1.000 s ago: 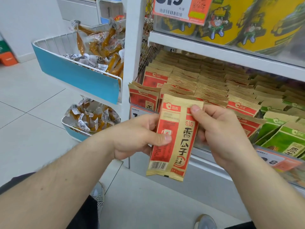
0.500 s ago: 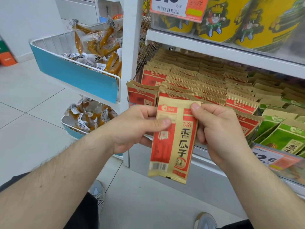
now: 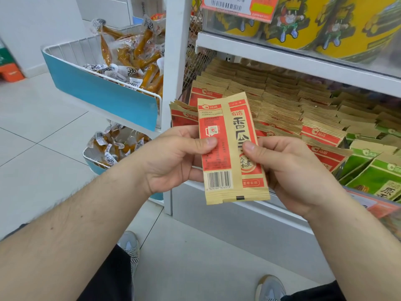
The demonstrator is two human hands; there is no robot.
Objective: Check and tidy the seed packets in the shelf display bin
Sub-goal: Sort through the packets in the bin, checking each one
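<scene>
I hold one tan and red seed packet (image 3: 230,135) upright in front of the shelf, its barcode at the bottom. My left hand (image 3: 173,157) pinches its left edge with the thumb on the printed face. My right hand (image 3: 288,168) pinches the right edge in the same way. Behind it the shelf display bin (image 3: 219,192) holds rows of matching red packets (image 3: 282,105) standing on edge, with green packets (image 3: 373,168) at the right end.
A white upright post (image 3: 173,61) borders the bin on the left. Beyond it hang two wire baskets (image 3: 71,51) of wrapped orange snacks. Yellow tubs (image 3: 336,25) sit on the shelf above. Price tags (image 3: 368,203) line the bin front. My shoes stand on the tiled floor below.
The packet has risen and turned more upright, and its barcode now faces me. Both thumbs have slid lower on the packet, near its middle.
</scene>
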